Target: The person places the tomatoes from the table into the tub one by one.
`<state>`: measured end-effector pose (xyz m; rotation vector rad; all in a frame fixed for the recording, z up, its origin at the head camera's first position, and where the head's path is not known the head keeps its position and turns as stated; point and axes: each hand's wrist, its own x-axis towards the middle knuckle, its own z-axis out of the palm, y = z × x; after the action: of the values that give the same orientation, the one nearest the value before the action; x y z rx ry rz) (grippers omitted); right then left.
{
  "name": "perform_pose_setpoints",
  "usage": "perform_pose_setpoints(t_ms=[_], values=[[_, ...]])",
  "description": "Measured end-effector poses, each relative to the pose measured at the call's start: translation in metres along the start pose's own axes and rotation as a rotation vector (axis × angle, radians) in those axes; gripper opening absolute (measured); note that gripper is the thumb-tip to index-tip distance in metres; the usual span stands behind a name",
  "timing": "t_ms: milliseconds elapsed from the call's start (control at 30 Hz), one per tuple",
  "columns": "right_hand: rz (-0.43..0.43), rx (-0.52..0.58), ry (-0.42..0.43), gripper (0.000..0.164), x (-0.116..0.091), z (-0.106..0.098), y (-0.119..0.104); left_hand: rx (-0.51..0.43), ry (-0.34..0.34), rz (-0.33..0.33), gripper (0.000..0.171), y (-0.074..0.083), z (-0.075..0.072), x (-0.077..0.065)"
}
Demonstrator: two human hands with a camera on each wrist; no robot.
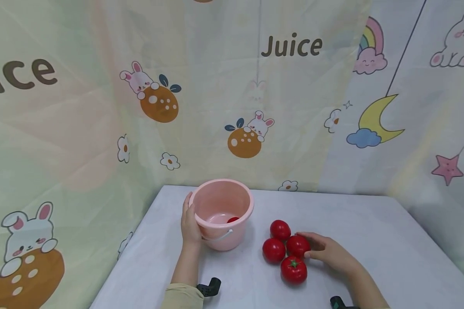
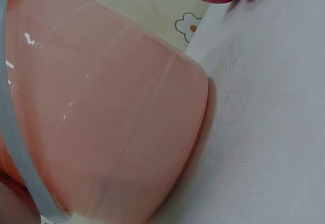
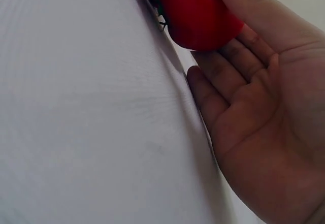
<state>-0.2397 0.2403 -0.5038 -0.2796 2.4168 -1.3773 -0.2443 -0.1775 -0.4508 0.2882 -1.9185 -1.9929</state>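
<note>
A pink bucket with a pale handle stands upright on the table. My left hand holds it by its left side, near the rim. Part of a red, round thing shows inside on the bottom. Right of the bucket, several red tomatoes sit close together. My right hand grips the rightmost tomato, thumb on the near side and fingers on the far side. In the right wrist view this tomato shows its green stem end towards the cloth. The nearest tomato has its green top facing up.
Two more tomatoes, a back one and a left one, lie against the gripped one. A white cloth covers the table. Printed curtains hang behind and on both sides. Black wrist-worn devices show near both wrists.
</note>
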Motion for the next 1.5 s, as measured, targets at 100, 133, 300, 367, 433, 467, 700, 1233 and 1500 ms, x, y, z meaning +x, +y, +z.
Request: perform_pose_setpoints(t_ms=[100,133,300,367,433,467,700,1233,1500], values=[[-0.012,-0.005,0.004,0.071,-0.002,-0.004,-0.002,-0.006,-0.004,0.002,0.043,0.000,0.001,0.000],[-0.015,-0.011,0.005,0.071,-0.003,-0.005,-0.003,-0.007,-0.004,0.001,0.042,0.000,0.001,0.000],[-0.034,-0.015,0.004,0.068,-0.007,-0.011,-0.014,-0.012,-0.016,0.002,0.043,0.000,0.002,0.000],[-0.051,-0.004,0.001,0.067,-0.007,-0.012,-0.020,-0.011,-0.017,0.003,0.043,0.000,0.002,0.000],[-0.078,0.000,-0.002,0.065,-0.007,-0.014,-0.025,-0.008,-0.013,0.000,0.043,0.000,0.001,-0.001],[-0.089,-0.004,0.000,0.065,-0.007,-0.014,-0.028,-0.005,-0.012,-0.002,0.043,0.000,0.001,-0.001],[-0.134,-0.013,0.000,0.064,-0.004,-0.024,-0.050,-0.006,-0.002,-0.010,0.042,-0.001,0.000,-0.001],[-0.227,-0.089,0.004,0.065,0.007,-0.049,-0.104,-0.027,0.001,0.001,0.043,0.001,0.000,0.000],[-0.241,-0.099,0.013,0.070,0.010,-0.056,-0.126,-0.019,0.004,0.003,0.044,-0.001,-0.001,0.001]])
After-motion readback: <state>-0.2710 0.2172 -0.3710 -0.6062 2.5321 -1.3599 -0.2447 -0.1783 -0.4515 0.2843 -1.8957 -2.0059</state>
